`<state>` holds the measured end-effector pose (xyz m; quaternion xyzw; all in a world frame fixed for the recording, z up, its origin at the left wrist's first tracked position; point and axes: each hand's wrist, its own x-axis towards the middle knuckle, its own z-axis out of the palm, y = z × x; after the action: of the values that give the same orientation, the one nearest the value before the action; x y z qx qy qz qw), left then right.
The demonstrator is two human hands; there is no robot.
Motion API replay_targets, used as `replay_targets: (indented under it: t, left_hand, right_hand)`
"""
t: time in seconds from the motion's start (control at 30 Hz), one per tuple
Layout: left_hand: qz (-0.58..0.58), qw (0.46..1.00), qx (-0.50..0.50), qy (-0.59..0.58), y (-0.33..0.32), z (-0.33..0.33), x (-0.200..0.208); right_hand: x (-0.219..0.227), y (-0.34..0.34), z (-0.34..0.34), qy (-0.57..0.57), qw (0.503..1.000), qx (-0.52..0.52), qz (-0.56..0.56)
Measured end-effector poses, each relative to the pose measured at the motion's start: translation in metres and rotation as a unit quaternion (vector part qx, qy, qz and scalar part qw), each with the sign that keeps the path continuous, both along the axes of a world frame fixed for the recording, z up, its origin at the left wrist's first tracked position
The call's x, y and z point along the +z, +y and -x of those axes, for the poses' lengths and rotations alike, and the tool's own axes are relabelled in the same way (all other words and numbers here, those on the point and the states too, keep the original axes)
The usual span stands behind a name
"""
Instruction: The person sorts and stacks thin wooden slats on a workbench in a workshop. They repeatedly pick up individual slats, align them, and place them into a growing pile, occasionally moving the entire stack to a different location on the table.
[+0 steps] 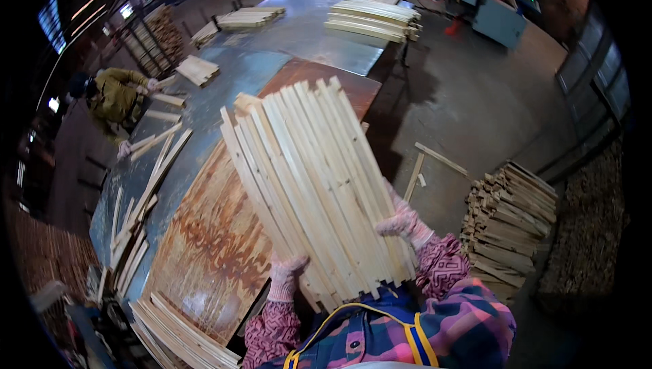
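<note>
A wide bundle of pale wooden slats [309, 179] lies across my arms, fanned out and tilted up over the rusty brown board [210, 247]. My left hand [284, 275], in a patterned glove, grips the bundle's near left corner from below. The gloved fingers of my right hand [403, 222] hold the bundle's right edge. My sleeves are pink plaid.
A long metal-topped table [305, 26] runs ahead with stacks of slats [373, 19]. Loose slats [139, 219] lie along its left edge and at the near corner [180, 335]. A person in an olive jacket [112, 97] works at left. A slat pile [509, 216] stands on the floor at right.
</note>
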<state>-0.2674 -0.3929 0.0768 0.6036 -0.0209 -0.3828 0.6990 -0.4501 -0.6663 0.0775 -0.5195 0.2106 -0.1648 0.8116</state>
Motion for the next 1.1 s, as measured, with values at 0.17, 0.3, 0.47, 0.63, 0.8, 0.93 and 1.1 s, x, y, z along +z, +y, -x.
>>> replay_targets:
  t: [0.17, 0.3, 0.47, 0.63, 0.8, 0.93, 1.1]
  left_hand:
    - [0.054, 0.994, -0.094, -0.028, -0.156, 0.024, 0.0]
    - [0.032, 0.983, -0.181, 0.001, -0.248, 0.035, 0.018]
    - [0.05, 0.952, -0.302, 0.02, -0.418, 0.059, 0.063]
    - [0.101, 0.925, -0.366, -0.001, -0.555, 0.031, -0.026]
    - [0.174, 0.879, -0.441, -0.039, -0.732, 0.005, -0.025]
    - [0.191, 0.874, -0.442, -0.063, -0.862, -0.03, 0.008]
    - [0.142, 0.882, -0.448, -0.043, -0.975, -0.056, -0.003]
  right_hand:
    - [0.029, -0.127, 0.066, 0.009, 0.995, -0.068, 0.079]
    - [0.042, -0.179, 0.104, 0.008, 0.987, -0.135, 0.083]
    - [-0.007, -0.269, 0.196, 0.112, 0.938, -0.328, 0.01]
    - [-0.044, -0.358, 0.178, 0.038, 0.921, -0.369, 0.122]
    - [-0.003, -0.502, 0.14, 0.031, 0.901, -0.41, 0.139]
    - [0.033, -0.626, 0.107, 0.052, 0.895, -0.423, 0.132]
    - [0.019, -0.776, 0.068, 0.042, 0.904, -0.414, 0.097]
